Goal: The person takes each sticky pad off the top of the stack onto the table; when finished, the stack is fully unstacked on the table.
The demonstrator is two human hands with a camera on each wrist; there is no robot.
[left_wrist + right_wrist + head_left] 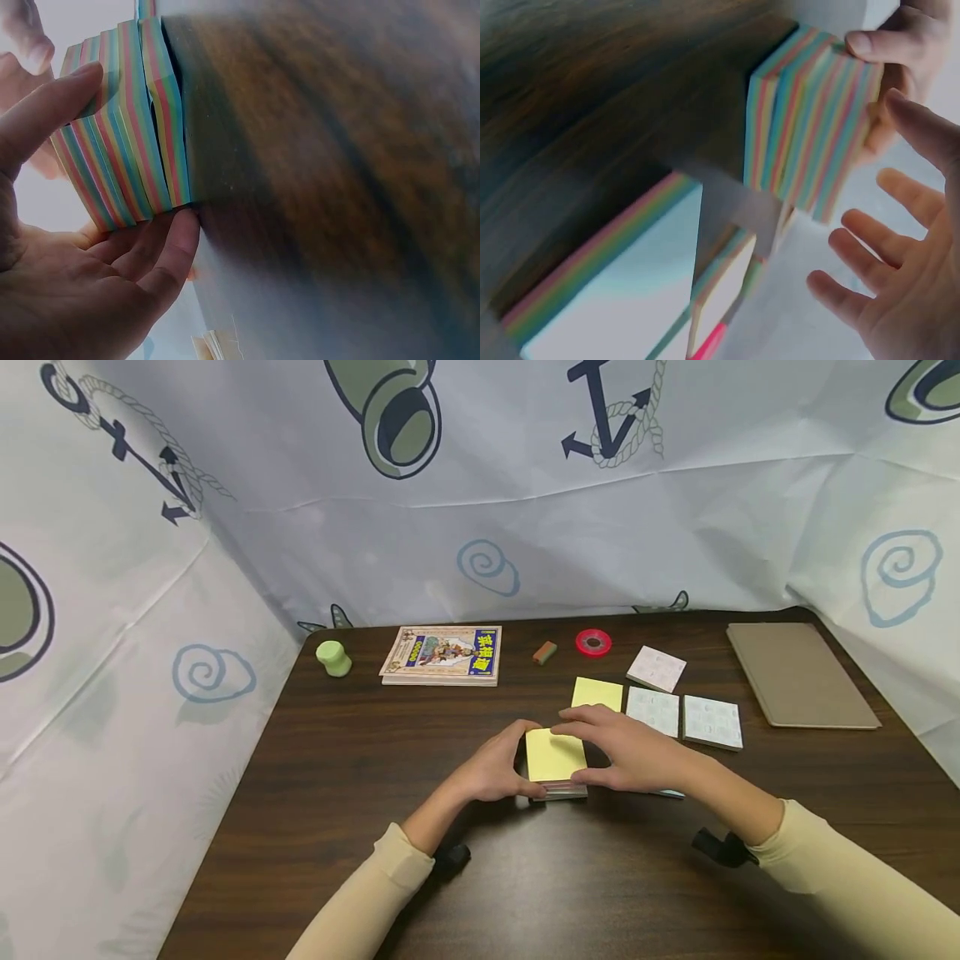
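Note:
A stack of sticky note pads (555, 758) with a yellow top and rainbow-striped edges stands on the table. My left hand (491, 766) holds the stack from its left side. In the left wrist view its thumb lies against the striped edges (135, 142) and the fingers touch another side. On the other side, my right hand (630, 747) hovers with fingers spread; the right wrist view shows a gap between those fingers and the stack (817, 120). A loose yellow pad (597, 692) lies behind the right hand. Beneath the right wrist, a pale blue pad (667, 793) is mostly hidden.
White printed pads (712, 722) lie to the right, near a brown board (802, 677). Along the back sit a green knob-shaped object (333, 658), an illustrated book or box (442, 656), an orange-and-green eraser-like block (545, 652) and a red ring (593, 642). Patterned cloth (337, 552) hangs behind.

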